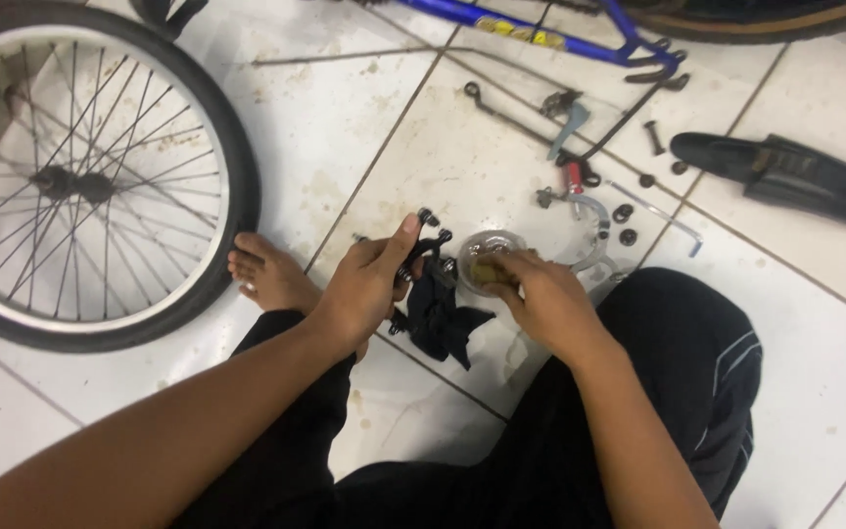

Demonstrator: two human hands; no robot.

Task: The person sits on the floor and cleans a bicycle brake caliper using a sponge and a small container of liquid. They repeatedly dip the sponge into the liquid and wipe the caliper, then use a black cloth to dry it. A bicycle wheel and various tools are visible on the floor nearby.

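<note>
Brake caliper (430, 247), black, sits clasped in the left hand (369, 284), held near the small grease tub (487, 260) so the right hand's (540, 299) curled fingers can dip in.

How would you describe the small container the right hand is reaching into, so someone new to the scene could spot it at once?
Start at the bicycle wheel lying on the white tiled floor, then move right past the bare foot to the right hand. Its fingertips dip into a small round clear tub with yellowish contents, the only see-through item among dark metal parts.

Wheel (80, 176) left of saddle (785, 176)
</note>
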